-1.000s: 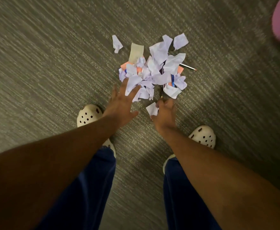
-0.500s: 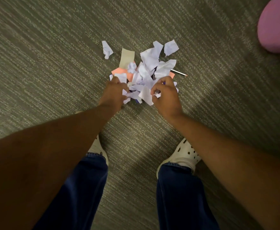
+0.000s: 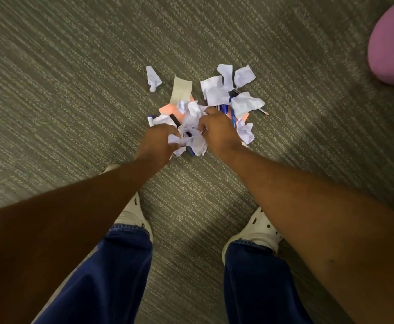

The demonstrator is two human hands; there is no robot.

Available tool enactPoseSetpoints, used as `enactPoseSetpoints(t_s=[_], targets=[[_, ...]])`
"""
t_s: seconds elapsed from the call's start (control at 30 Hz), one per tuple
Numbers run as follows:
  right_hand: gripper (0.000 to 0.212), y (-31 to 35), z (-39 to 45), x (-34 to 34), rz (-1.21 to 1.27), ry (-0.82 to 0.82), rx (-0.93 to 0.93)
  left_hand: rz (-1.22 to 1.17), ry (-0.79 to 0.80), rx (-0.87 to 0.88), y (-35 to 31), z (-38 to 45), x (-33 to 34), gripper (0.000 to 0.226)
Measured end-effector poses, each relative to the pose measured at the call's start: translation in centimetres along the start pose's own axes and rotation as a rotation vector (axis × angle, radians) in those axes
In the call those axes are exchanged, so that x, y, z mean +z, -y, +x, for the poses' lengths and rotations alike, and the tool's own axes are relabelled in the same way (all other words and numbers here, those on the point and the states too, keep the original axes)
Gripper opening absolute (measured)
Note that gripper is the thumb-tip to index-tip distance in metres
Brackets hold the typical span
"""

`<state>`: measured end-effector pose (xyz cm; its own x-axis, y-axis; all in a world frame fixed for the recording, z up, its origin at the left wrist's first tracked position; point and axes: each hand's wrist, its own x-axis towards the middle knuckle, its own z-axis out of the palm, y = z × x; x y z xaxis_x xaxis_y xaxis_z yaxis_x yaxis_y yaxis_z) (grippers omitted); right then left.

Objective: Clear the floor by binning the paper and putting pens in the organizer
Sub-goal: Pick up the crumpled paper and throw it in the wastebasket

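Observation:
A heap of crumpled white paper scraps (image 3: 217, 91) lies on the grey carpet ahead of my feet, with a beige slip (image 3: 181, 89) and orange notes (image 3: 166, 109) among them. Blue pens (image 3: 226, 109) show under the scraps, and a pencil (image 3: 262, 111) pokes out at the right. My left hand (image 3: 159, 142) and my right hand (image 3: 217, 130) are closed from both sides on a bunch of white scraps (image 3: 191, 136) at the near edge of the heap. One loose scrap (image 3: 153, 78) lies apart at the left.
A pink rounded object (image 3: 392, 43) sits at the upper right edge. My white clogs (image 3: 260, 226) and blue trouser legs (image 3: 111, 272) stand just behind the heap. Grey striped carpet (image 3: 62, 78) surrounds everything.
Both hands reached into the heap from the near side, then closed together on a bunch of scraps between them. The scraps at the near edge are now gathered up.

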<state>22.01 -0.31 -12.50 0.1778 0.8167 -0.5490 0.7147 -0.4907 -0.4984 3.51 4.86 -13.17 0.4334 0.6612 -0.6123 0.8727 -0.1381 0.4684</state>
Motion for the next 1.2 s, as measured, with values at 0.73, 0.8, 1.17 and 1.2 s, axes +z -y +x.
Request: enactPoseSetpoints(t_s=[0.73,0.8,1.17,1.2], targets=[[0.012,-4.2,-16.2,-19.1,1.467,-0.453,0.523,-0.710,-0.189,-0.081,-25.0,-5.9,-8.4,0.017],[0.014,-5.5,-17.6,-24.2,1.526,-0.567,0.507,-0.735,-0.149,-0.009,-30.9,-5.5,-9.2,0.018],[0.032,-16.6,-19.1,-45.6,1.494,-0.881,0.566,-0.788,0.039,0.082,-58.5,0.8,-8.1,0.026],[0.033,-17.6,-18.7,-46.1,1.496,-0.865,0.595,-0.764,0.062,0.049,-59.6,1.3,-7.7,0.025]])
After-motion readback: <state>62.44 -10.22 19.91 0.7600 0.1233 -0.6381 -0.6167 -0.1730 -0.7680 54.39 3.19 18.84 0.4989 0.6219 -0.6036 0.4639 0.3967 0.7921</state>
